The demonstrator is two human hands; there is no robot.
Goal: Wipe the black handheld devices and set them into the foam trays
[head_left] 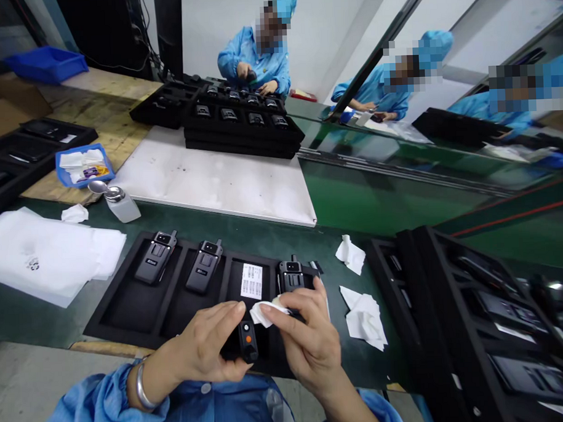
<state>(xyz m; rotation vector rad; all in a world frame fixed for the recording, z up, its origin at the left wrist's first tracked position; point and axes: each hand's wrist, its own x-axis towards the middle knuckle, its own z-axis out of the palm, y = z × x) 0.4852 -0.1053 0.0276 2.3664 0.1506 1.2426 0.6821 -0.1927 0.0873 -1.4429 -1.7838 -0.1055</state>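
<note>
Black two-way radio [248,340] with orange button, held between left hand [198,343] fingers and thumb; right hand [308,336] fingers pinched on white wipe [265,314] pressed to radio; black foam tray [128,312], three radios [204,266] just beyond fingertips

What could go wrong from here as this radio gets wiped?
The radio held in the left hand could slip and hit the black tray or the next radio. The metal bangle on that wrist might scratch a casing if it swings close. The white wipe in the right hand could leave lint on the radio.
</note>
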